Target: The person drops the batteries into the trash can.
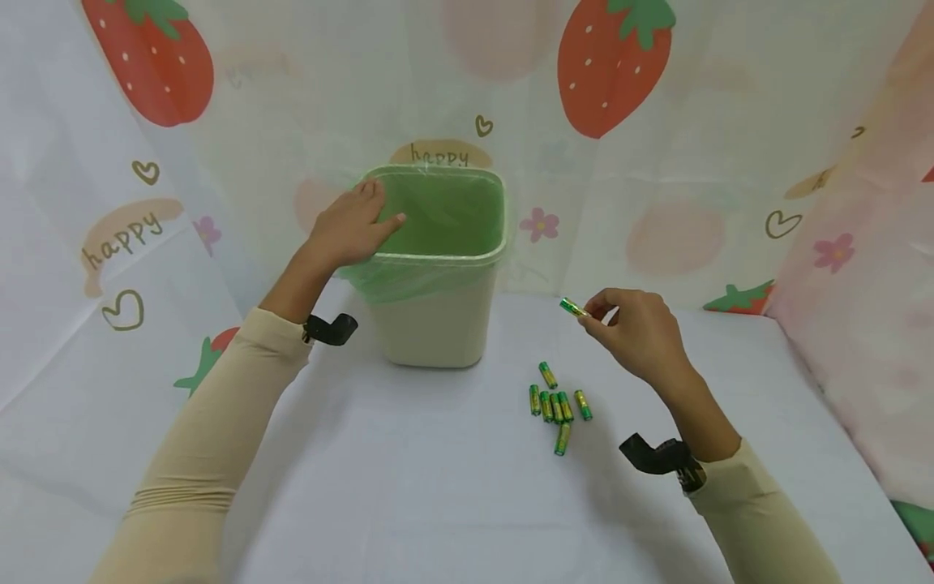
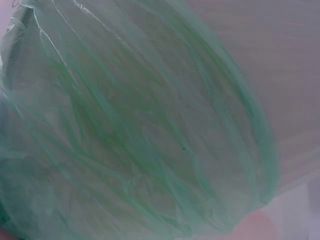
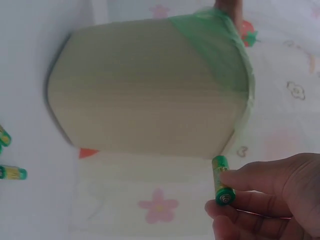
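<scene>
A cream trash bin (image 1: pixel 438 324) stands upright, lined with a thin green plastic bag (image 1: pixel 445 207) folded over its rim. My left hand (image 1: pixel 350 225) rests on the bin's left rim, the thumb reaching over the opening. The bag's overhang (image 2: pixel 150 125) fills most of the left wrist view, which hides the left fingers. Between thumb and fingers, my right hand (image 1: pixel 638 332) pinches a green-and-gold battery (image 3: pixel 223 180), raised to the right of the bin. More batteries (image 1: pixel 558 407) of the same kind lie in a loose cluster on the white surface, in front of the bin and to its right.
A pale sheet printed with strawberries (image 1: pixel 616 69), hearts and flowers (image 1: pixel 540 225) hangs close behind the bin and along both sides. White cloth (image 1: pixel 452 470) covers the work surface.
</scene>
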Demonstrator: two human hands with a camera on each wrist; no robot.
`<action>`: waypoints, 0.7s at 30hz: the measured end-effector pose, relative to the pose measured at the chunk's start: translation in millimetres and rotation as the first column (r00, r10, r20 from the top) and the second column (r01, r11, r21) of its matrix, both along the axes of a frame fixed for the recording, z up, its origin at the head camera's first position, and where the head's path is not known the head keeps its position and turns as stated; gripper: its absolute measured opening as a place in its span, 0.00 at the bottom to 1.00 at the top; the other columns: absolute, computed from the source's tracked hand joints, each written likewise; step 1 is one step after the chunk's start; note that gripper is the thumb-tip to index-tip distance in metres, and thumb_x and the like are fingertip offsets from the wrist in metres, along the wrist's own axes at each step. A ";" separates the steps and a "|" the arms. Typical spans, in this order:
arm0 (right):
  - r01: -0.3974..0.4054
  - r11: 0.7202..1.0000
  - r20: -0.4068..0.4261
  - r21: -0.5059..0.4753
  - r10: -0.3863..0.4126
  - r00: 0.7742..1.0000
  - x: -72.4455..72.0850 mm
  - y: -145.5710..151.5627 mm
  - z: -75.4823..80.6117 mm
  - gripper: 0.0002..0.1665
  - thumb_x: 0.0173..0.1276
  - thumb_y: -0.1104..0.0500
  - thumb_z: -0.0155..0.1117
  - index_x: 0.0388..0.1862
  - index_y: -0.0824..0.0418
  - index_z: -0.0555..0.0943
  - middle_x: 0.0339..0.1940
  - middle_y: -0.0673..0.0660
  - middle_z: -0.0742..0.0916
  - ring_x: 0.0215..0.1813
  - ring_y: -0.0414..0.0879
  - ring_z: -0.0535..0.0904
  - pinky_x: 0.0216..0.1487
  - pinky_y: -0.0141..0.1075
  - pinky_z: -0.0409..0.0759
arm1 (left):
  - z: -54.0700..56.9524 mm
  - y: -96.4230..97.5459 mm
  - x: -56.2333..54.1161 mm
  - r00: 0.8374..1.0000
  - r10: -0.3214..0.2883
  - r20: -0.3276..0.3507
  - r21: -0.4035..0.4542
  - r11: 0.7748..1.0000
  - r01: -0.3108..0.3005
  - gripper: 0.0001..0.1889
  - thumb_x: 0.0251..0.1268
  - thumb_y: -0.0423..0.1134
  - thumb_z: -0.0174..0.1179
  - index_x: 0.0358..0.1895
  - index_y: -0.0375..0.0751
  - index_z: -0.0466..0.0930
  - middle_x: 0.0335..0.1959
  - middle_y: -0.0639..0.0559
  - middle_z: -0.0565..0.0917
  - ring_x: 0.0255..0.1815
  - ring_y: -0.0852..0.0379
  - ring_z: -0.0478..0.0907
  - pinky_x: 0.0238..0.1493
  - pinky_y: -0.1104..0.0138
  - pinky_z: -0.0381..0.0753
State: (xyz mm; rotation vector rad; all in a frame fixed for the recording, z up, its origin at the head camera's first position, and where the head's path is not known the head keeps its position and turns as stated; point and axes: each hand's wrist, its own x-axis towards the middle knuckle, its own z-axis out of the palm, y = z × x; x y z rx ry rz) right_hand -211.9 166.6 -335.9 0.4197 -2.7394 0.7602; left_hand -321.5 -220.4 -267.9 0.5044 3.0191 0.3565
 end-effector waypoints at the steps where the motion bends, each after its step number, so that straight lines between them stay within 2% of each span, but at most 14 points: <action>1: -0.006 1.000 -0.009 0.008 0.006 1.000 -0.7 -1.1 5.4 0.08 0.70 0.58 0.70 0.39 0.62 0.88 0.32 0.55 0.88 0.32 0.50 0.83 0.24 0.37 0.75 | -0.4 -0.4 0.1 1.000 0.000 -0.002 -0.001 1.000 0.000 0.41 0.85 0.57 0.33 0.80 0.27 0.30 0.82 0.32 0.32 0.83 0.41 0.29 0.81 0.50 0.34; 11: -0.061 0.996 -0.115 0.059 0.067 0.991 -5.0 -12.6 47.1 0.07 0.69 0.58 0.70 0.37 0.61 0.88 0.30 0.54 0.89 0.30 0.48 0.83 0.27 0.40 0.75 | -1.7 -4.4 0.0 1.000 -0.004 -0.022 0.007 1.000 0.004 0.42 0.85 0.57 0.32 0.79 0.25 0.31 0.82 0.31 0.33 0.83 0.40 0.30 0.81 0.51 0.33; 21: -0.097 0.993 -0.142 0.061 0.105 0.984 -14.8 -27.8 75.0 0.08 0.70 0.58 0.69 0.38 0.62 0.89 0.32 0.55 0.89 0.32 0.49 0.83 0.30 0.42 0.76 | -3.4 -0.6 0.0 1.000 -0.008 -0.022 0.004 1.000 0.008 0.41 0.85 0.56 0.33 0.79 0.25 0.31 0.82 0.31 0.34 0.83 0.39 0.31 0.81 0.50 0.35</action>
